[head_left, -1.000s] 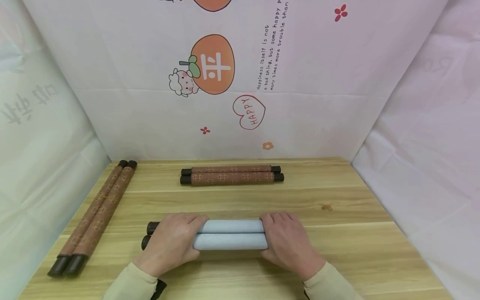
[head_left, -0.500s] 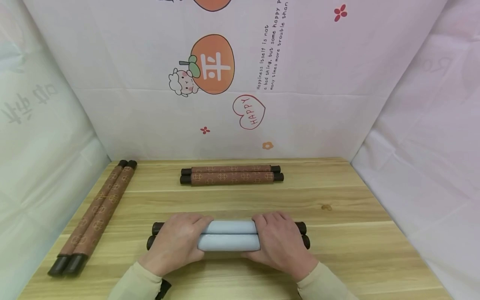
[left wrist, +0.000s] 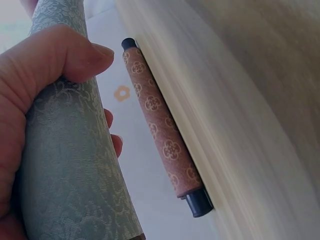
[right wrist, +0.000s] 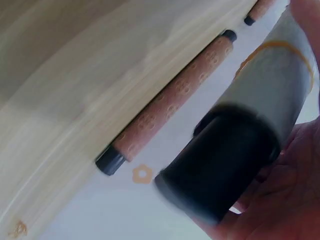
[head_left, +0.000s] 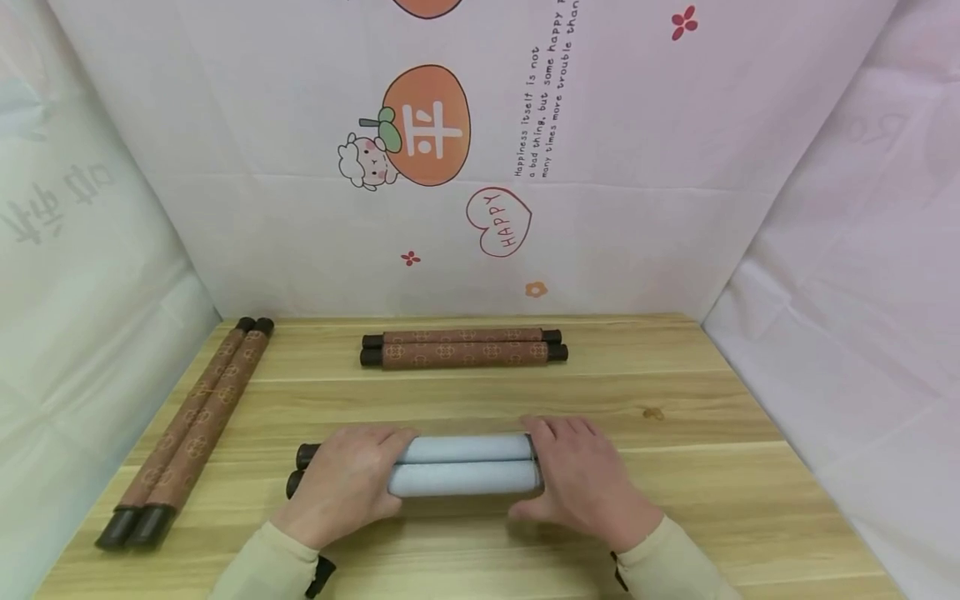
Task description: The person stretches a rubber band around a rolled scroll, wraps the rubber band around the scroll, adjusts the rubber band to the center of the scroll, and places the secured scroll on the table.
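A double-rolled hanging scroll in pale blue patterned cloth [head_left: 465, 479], with black rod ends [head_left: 306, 457], lies crosswise between both hands. My left hand [head_left: 347, 477] grips its left part; in the left wrist view the thumb [left wrist: 82, 57] lies across the cloth and fingertips show behind. My right hand [head_left: 588, 477] is around the right end, thumb standing off below the roll in the head view. That end's black knob [right wrist: 225, 155] is blurred in the right wrist view, beside the palm [right wrist: 285, 205]. An orange band [right wrist: 275, 44] circles the cloth near there.
Two brown flower-patterned scrolls with black ends lie on the wooden table: one [head_left: 465, 354] near the back wall, parallel to the blue one, and another [head_left: 198, 417] slanting along the left side. A printed white cloth [head_left: 622, 208] covers the back and sides.
My right hand slid inward along the blue scroll, baring its right black ends, then moved back out to the right. The left hand moved slightly right and back. The brown scrolls stay put.
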`<action>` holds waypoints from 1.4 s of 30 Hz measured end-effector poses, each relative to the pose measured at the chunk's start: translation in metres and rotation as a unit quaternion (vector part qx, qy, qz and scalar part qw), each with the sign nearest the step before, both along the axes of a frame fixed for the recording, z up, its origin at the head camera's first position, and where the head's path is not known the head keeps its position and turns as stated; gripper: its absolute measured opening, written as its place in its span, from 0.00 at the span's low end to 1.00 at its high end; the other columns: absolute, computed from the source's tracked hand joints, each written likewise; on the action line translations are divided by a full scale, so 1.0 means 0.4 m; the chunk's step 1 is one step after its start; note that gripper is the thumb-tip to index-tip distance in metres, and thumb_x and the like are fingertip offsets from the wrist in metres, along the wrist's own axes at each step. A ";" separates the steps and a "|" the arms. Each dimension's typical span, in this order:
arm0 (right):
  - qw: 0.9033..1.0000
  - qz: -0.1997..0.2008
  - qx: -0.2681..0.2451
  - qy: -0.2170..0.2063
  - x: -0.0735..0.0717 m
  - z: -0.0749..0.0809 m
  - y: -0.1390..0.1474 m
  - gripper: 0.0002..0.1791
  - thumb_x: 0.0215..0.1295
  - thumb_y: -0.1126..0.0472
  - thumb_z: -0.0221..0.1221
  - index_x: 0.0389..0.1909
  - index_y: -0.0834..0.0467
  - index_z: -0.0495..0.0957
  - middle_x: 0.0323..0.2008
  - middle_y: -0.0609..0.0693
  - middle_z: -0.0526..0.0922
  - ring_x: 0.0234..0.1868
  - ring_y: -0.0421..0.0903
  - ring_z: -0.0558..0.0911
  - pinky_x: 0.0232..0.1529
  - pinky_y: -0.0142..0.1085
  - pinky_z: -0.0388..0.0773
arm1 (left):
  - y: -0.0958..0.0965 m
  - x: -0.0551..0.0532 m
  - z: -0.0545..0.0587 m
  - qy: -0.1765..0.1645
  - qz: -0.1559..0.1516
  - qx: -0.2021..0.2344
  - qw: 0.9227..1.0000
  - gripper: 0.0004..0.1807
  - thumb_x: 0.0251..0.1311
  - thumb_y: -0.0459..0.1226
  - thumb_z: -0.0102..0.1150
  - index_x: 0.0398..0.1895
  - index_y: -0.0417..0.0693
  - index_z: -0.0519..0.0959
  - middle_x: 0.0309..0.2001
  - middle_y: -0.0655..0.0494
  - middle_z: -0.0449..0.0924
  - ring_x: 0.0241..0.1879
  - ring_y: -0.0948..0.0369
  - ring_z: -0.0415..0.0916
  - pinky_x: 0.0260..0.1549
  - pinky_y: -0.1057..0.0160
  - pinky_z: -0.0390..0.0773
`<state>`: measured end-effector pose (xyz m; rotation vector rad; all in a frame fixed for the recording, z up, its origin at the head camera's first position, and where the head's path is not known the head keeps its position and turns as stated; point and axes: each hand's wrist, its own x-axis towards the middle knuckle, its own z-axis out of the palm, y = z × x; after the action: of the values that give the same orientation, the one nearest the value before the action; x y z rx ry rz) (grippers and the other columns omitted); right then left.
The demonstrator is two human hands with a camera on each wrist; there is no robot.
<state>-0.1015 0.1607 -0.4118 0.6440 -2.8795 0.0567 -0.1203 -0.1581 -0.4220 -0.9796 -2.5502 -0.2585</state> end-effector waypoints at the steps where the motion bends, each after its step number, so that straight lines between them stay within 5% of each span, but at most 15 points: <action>1: 1.000 -0.004 0.004 0.003 -0.002 0.000 0.006 0.67 0.30 0.19 0.73 0.69 0.57 0.71 0.57 0.57 0.84 0.57 0.56 0.83 0.64 0.53 0.77 | -0.003 -0.001 0.001 0.000 0.001 0.001 1.000 0.40 0.26 0.44 0.81 0.53 0.47 0.84 0.46 0.55 0.89 0.42 0.57 0.86 0.43 0.53 0.86; 8: 0.998 -0.011 0.031 0.051 -0.013 -0.009 0.023 0.52 0.31 0.34 0.81 0.58 0.58 0.77 0.50 0.56 0.86 0.53 0.56 0.84 0.60 0.54 0.78 | -0.011 -0.003 0.002 0.007 -0.002 0.008 1.000 0.40 0.27 0.44 0.82 0.54 0.46 0.85 0.46 0.53 0.89 0.41 0.57 0.87 0.42 0.54 0.87; 18: 0.996 0.003 0.047 0.079 -0.015 -0.032 0.003 0.33 0.35 0.49 0.78 0.42 0.56 0.75 0.40 0.54 0.85 0.43 0.55 0.85 0.53 0.53 0.80 | 0.002 -0.001 0.002 0.017 -0.008 0.006 1.000 0.38 0.26 0.43 0.81 0.52 0.48 0.84 0.44 0.55 0.89 0.39 0.59 0.86 0.39 0.54 0.86; 42: 0.994 0.027 0.019 0.105 -0.001 -0.051 -0.063 0.41 0.33 0.40 0.79 0.48 0.57 0.78 0.38 0.53 0.86 0.43 0.53 0.86 0.54 0.51 0.82 | 0.030 0.015 -0.005 0.008 0.002 0.000 1.000 0.38 0.27 0.43 0.81 0.52 0.49 0.84 0.45 0.56 0.88 0.43 0.57 0.86 0.41 0.51 0.85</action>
<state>-0.1017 0.1355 -0.4323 0.6916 -2.6676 -0.0541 -0.1142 -0.1461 -0.4241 -0.9716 -2.5368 -0.2488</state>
